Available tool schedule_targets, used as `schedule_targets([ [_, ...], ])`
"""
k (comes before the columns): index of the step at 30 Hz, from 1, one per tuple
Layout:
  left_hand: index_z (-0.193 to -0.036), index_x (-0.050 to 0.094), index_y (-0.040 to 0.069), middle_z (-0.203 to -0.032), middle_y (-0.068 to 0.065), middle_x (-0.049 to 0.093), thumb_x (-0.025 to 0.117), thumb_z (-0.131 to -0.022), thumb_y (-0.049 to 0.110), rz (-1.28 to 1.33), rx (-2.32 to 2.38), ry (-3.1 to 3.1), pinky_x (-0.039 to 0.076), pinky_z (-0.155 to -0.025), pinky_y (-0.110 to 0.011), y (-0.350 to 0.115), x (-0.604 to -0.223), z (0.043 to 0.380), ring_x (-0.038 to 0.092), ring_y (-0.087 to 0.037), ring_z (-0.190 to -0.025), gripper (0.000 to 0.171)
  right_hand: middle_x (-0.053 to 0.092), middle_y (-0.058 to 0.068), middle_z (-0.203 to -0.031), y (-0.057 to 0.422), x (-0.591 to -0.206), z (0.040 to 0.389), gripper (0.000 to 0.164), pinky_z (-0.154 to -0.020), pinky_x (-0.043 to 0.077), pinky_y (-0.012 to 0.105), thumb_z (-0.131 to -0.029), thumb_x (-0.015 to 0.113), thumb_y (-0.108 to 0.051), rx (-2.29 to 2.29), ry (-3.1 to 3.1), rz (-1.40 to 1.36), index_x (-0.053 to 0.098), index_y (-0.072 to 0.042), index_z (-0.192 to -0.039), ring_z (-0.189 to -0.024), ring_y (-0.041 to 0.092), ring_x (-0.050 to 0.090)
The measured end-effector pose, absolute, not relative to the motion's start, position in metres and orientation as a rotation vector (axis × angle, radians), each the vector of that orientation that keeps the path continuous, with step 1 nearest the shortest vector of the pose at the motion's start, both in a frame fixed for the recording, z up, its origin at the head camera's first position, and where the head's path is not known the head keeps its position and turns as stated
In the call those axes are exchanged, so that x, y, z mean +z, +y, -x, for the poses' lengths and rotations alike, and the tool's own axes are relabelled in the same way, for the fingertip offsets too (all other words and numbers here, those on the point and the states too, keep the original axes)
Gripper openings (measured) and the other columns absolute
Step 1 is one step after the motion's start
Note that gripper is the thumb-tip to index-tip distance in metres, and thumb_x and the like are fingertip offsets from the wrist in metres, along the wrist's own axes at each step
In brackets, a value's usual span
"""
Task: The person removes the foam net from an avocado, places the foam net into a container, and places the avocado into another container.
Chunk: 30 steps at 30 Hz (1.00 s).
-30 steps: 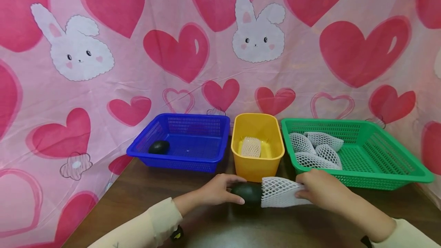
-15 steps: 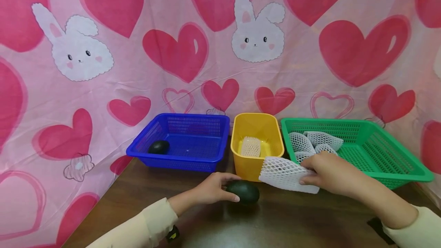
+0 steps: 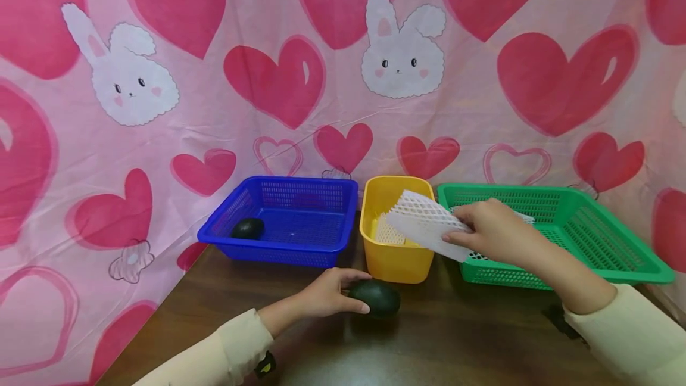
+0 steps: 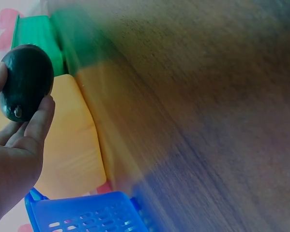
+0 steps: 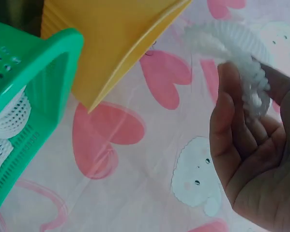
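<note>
In the head view my left hand grips a dark green avocado between thumb and fingers, in front of the yellow bin. Its stem end shows in the left wrist view, where the avocado sits between thumb and fingertips. My right hand pinches a white foam net sleeve by one end. That sleeve hangs over the yellow bin's opening and partly hides another foam net inside. From the right wrist, the held sleeve looks flattened and folded between thumb and fingers.
A blue basket at left holds one avocado. At right, the green basket contains several foam nets, mostly hidden by my right hand in the head view. All three containers stand on a brown wooden table before a heart-patterned cloth.
The foam net sleeve has come off the avocado and been lifted by my right hand up over the yellow bin. My left hand keeps the avocado, shifted slightly left.
</note>
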<state>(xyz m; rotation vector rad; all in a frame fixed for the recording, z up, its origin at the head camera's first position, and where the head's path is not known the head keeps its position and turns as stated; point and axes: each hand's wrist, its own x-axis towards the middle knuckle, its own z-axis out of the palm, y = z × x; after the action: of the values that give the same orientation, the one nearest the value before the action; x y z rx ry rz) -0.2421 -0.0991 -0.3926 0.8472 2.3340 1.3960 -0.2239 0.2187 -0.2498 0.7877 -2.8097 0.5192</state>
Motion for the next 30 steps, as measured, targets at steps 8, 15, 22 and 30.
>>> schedule_targets([
  [8, -0.124, 0.063, 0.007, -0.114, -0.001, 0.067, 0.082, -0.079, 0.015, -0.821, 1.398, 2.33, 0.053, -0.08, -0.024, -0.101, -0.394, 0.242, 0.064, -0.009, -0.098, 0.049, 0.062, 0.001, -0.07, 0.2, -0.253, 0.254, 0.026, -0.047, 0.049, 0.026, -0.085, 0.077, -0.025, 0.595, -2.78, -0.58, 0.066, -0.002, -0.091, -0.051, 0.013, 0.053],
  [15, -0.124, 0.063, 0.007, -0.113, -0.002, 0.067, 0.082, -0.079, 0.015, -0.821, 1.399, 2.339, 0.053, -0.079, -0.024, -0.1, -0.394, 0.239, 0.064, -0.009, -0.097, 0.049, 0.067, 0.013, -0.084, 0.181, -0.26, 0.284, 0.034, -0.05, 0.053, 0.029, -0.085, 0.076, -0.021, 0.635, -2.812, -0.442, 0.064, 0.005, -0.104, -0.06, 0.02, 0.058],
  [22, -0.124, 0.064, 0.007, -0.114, -0.003, 0.067, 0.082, -0.079, 0.014, -0.81, 1.402, 2.337, 0.053, -0.078, -0.024, -0.1, -0.392, 0.237, 0.064, -0.009, -0.096, 0.049, 0.065, 0.015, -0.084, 0.164, -0.273, 0.308, 0.034, -0.061, 0.056, 0.037, -0.083, 0.077, -0.019, 0.535, -2.825, -0.351, 0.063, 0.006, -0.102, -0.068, 0.027, 0.058],
  [30, -0.123, 0.064, 0.008, -0.111, 0.0, 0.067, 0.083, -0.078, 0.015, -0.819, 1.397, 2.336, 0.053, -0.078, -0.023, -0.101, -0.393, 0.239, 0.064, -0.008, -0.094, 0.049, 0.06, 0.011, -0.072, 0.149, -0.284, 0.327, 0.017, -0.054, 0.05, 0.032, -0.083, 0.071, -0.012, 0.438, -2.906, -0.294, 0.063, 0.002, -0.087, -0.065, 0.027, 0.054],
])
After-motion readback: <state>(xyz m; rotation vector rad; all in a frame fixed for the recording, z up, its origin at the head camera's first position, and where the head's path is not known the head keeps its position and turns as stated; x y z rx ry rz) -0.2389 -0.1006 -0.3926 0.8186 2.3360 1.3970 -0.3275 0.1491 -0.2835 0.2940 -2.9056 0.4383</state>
